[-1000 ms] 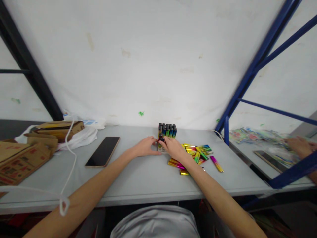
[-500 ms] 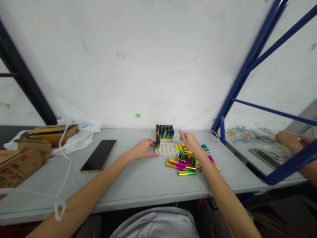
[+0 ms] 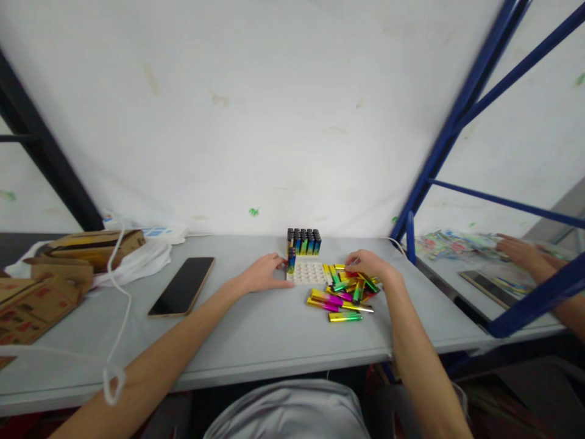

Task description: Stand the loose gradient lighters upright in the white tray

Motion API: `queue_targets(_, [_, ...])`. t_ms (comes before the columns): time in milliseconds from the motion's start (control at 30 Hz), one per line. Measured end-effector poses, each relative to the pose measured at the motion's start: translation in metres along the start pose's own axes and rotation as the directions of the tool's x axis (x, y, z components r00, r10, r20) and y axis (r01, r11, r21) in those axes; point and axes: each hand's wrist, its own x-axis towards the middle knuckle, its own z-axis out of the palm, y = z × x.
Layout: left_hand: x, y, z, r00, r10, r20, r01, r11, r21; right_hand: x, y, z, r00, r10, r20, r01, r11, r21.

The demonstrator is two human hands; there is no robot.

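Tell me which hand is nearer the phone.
Left. The left hand rests by the tray, apart from the phone; the right hand lies farther off, over the lighter pile.

My left hand (image 3: 264,273) lay palm down, fingers curled loosely, forearm running back toward seven o'clock. My right hand (image 3: 371,267) arched palm down at three o'clock of it, fingers bent, forearm trailing toward five o'clock.
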Motion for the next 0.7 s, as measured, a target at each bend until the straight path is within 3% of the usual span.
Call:
queue_targets(167, [0.0,0.0,0.0,1.0,-0.005,-0.004,0.005,1.0,-0.005,0.004,-0.014,0.008,0.992,-0.023,-0.12,0.022,1.0,-0.011])
queue_targets(300, [0.001,0.0,0.001,1.0,-0.004,-0.007,0.004,1.0,-0.013,0.008,-0.029,0.014,0.972,-0.039,-0.232,0.076,0.985,0.152])
queue_targets(400, [0.001,-0.001,0.001,1.0,0.002,-0.004,-0.002,1.0,-0.018,0.014,-0.041,0.02,0.928,-0.063,-0.368,0.177,0.943,0.283])
queue_targets(500, [0.001,-0.002,0.002,1.0,-0.005,-0.004,0.005,1.0,-0.015,0.018,-0.057,0.025,0.927,-0.041,-0.374,0.239,0.831,0.503])
queue_targets(700, [0.0,-0.002,0.003,1.0,0.001,-0.012,-0.001,1.0,-0.017,0.008,-0.092,0.033,0.974,-0.016,-0.225,0.205,0.475,0.856])
